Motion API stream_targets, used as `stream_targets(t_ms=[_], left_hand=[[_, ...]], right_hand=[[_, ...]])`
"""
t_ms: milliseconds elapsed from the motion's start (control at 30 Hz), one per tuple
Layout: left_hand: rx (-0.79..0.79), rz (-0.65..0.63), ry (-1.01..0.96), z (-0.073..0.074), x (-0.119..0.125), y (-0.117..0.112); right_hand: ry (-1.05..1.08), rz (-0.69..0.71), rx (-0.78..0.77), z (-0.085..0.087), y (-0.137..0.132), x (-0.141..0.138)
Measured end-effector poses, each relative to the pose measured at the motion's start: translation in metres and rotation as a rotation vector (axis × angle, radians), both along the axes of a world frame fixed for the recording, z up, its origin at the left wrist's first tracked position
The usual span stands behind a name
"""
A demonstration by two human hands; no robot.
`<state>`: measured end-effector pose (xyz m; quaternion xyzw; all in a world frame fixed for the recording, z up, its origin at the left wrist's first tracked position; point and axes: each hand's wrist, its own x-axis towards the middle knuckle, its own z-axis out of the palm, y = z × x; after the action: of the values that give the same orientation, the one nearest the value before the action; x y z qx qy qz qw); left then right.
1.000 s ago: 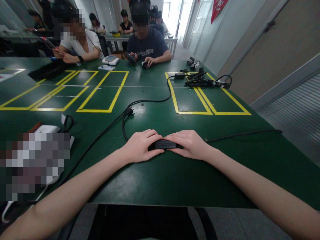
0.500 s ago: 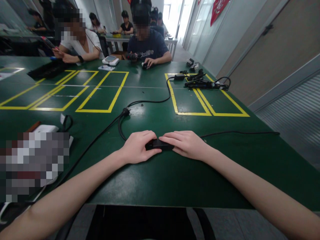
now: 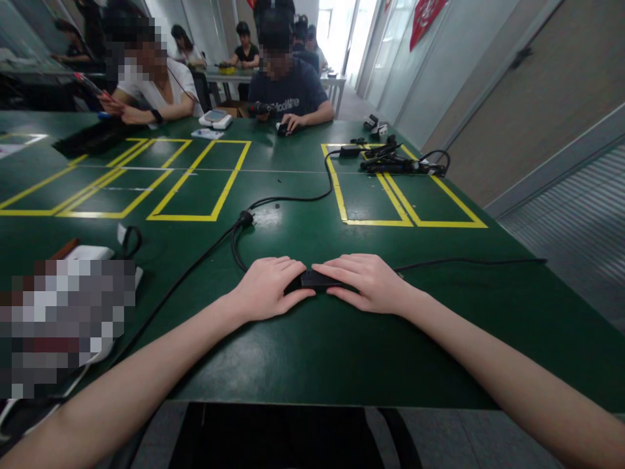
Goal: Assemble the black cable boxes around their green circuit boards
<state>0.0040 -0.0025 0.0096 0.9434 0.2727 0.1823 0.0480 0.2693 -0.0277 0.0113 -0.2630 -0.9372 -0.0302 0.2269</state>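
Observation:
A small black power adapter (image 3: 316, 280) lies on the green table (image 3: 303, 352) in front of me. My left hand (image 3: 266, 288) grips its left end, fingers curled over it. My right hand (image 3: 367, 281) covers its right end, fingers laid over the top and thumb underneath. A thin black cable (image 3: 469, 262) runs from under my right hand to the right. Another black cord loops from under my left hand to a plug (image 3: 245, 217) just beyond.
Yellow tape rectangles (image 3: 200, 179) mark the table farther out. A pile of black cables and adapters (image 3: 395, 161) lies at the far right. White items (image 3: 88, 253) and a black strap sit at my left. Two people (image 3: 288, 91) sit across the table with devices.
Both hands and the adapter shifted slightly left on the table, then settled; the cord loop by the plug moved a little with them.

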Motion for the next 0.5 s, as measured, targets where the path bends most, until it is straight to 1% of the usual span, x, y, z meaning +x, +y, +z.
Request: stream_targets(t_ms=[167, 267, 333, 400, 467, 500], left_hand=[[-0.038, 0.002, -0.007, -0.002, 0.001, 0.001], [0.040, 0.003, -0.119, 0.000, 0.000, 0.004], [0.139, -0.010, -0.219, 0.002, -0.003, 0.006], [0.214, -0.040, -0.290, 0.004, -0.005, 0.008], [0.227, -0.081, -0.314, 0.004, -0.007, 0.009], [0.209, -0.103, -0.312, 0.003, -0.007, 0.008]], right_hand=[[-0.064, -0.006, 0.020, 0.000, -0.002, -0.004], [-0.024, -0.078, 0.032, 0.002, 0.004, 0.008], [0.078, -0.177, 0.061, 0.004, 0.012, 0.024], [0.244, -0.292, 0.059, 0.009, 0.022, 0.045], [0.415, -0.470, 0.048, 0.016, 0.032, 0.067], [0.495, -0.588, 0.050, 0.020, 0.036, 0.078]])
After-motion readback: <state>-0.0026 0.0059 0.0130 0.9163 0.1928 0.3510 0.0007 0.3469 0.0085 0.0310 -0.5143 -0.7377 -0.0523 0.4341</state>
